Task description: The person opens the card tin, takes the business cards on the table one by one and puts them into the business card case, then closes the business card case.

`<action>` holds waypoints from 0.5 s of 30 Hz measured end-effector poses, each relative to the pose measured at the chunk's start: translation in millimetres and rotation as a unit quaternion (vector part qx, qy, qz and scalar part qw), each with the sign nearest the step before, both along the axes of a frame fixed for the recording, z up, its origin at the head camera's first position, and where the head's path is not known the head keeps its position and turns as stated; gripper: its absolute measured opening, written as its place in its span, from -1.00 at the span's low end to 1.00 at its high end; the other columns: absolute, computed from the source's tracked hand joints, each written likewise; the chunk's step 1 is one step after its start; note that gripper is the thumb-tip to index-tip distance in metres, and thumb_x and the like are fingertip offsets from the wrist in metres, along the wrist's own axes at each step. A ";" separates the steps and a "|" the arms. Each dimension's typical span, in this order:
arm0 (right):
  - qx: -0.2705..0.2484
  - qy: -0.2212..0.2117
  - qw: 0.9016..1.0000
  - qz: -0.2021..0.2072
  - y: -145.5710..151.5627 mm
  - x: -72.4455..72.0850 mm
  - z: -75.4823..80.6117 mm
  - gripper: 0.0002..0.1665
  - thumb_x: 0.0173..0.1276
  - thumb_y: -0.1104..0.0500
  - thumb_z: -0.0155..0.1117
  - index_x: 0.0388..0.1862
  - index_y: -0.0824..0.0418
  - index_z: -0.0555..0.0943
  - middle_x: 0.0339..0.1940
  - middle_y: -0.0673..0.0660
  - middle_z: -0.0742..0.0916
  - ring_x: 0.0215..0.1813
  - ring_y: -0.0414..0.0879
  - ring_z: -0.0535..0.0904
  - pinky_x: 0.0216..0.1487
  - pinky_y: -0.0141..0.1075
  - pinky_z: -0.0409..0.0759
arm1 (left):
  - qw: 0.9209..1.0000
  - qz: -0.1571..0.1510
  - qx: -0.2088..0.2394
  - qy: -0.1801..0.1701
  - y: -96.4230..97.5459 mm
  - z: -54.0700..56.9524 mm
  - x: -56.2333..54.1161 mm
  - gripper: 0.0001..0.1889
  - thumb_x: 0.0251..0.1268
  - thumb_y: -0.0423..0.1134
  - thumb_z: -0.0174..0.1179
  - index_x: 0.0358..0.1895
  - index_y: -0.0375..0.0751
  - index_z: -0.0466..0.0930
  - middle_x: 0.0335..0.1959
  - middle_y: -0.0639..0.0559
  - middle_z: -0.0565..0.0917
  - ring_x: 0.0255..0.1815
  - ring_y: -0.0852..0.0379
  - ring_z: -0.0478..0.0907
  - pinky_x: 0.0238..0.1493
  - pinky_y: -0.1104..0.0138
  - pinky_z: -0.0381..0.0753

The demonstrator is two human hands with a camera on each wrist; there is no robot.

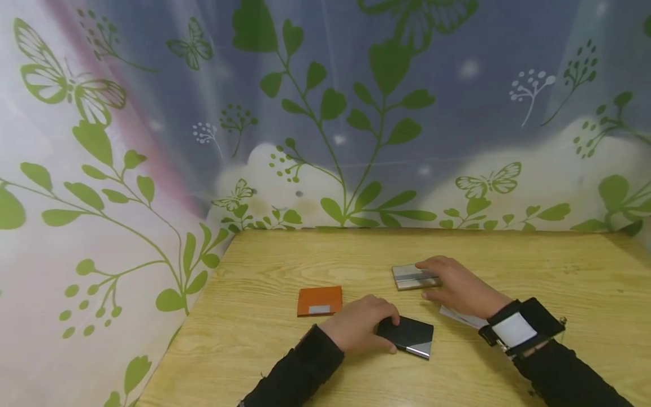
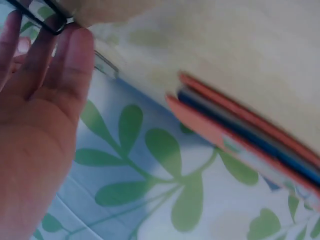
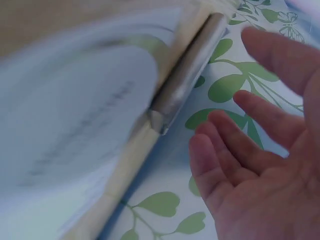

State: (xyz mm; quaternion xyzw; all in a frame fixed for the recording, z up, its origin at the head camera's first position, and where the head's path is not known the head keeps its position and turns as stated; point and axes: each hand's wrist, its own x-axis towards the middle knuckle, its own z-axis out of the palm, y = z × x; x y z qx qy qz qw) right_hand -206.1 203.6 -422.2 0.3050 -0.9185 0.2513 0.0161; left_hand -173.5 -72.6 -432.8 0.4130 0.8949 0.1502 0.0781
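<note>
My left hand grips a black card case with a silver corner, thumb on the near side and fingers on the far side. Its dark edge shows at the fingertips in the left wrist view. A silver card case lies farther back on the table. Over its right end hovers my right hand, fingers loosely spread. Seen from the right wrist, the fingers stand apart from the silver case. A white printed card lies partly hidden beneath the right hand and wrist.
An orange card case with a silver plate lies left of my left hand. The wood-grain table meets a curtain patterned with leaves and butterflies along its back and left sides.
</note>
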 end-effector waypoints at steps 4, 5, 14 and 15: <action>0.049 -0.026 0.998 0.036 -8.0 -19.2 0.6 -0.15 0.39 0.07 0.48 0.53 0.35 0.37 0.49 0.54 0.38 0.48 0.52 0.24 0.32 0.40 0.30 | 0.998 0.064 -0.021 -0.010 -12.8 5.7 -3.8 -0.58 0.35 0.01 0.42 0.18 0.01 0.58 0.16 0.10 0.63 0.23 0.08 0.52 0.20 0.30 0.52; 0.065 -0.034 0.996 0.043 -9.3 -23.4 0.3 -0.15 0.39 0.07 0.48 0.53 0.36 0.37 0.49 0.56 0.37 0.48 0.54 0.23 0.32 0.42 0.29 | 0.996 0.081 -0.023 -0.010 -15.8 6.4 -4.6 -0.59 0.37 -0.03 0.41 0.19 -0.02 0.57 0.16 0.06 0.63 0.22 0.06 0.52 0.20 0.29 0.52; 0.114 -0.028 0.993 0.017 -10.4 -41.8 0.4 -0.25 0.46 -0.03 0.41 0.42 0.41 0.48 0.23 0.43 0.60 0.24 0.35 0.54 0.16 0.22 0.54 | 0.986 0.161 -0.015 0.032 -30.6 0.7 -10.8 -0.47 0.44 0.04 0.34 0.29 -0.17 0.48 0.27 -0.15 0.55 0.29 -0.07 0.48 0.25 0.18 0.52; 0.110 -0.029 0.994 0.007 -9.8 -37.7 2.6 -0.24 0.45 -0.06 0.41 0.41 0.41 0.49 0.22 0.43 0.61 0.23 0.35 0.55 0.15 0.19 0.55 | 0.986 0.164 -0.012 0.030 -31.2 0.2 -11.9 -0.39 0.42 0.12 0.34 0.34 -0.17 0.46 0.32 -0.16 0.52 0.33 -0.08 0.46 0.30 0.17 0.49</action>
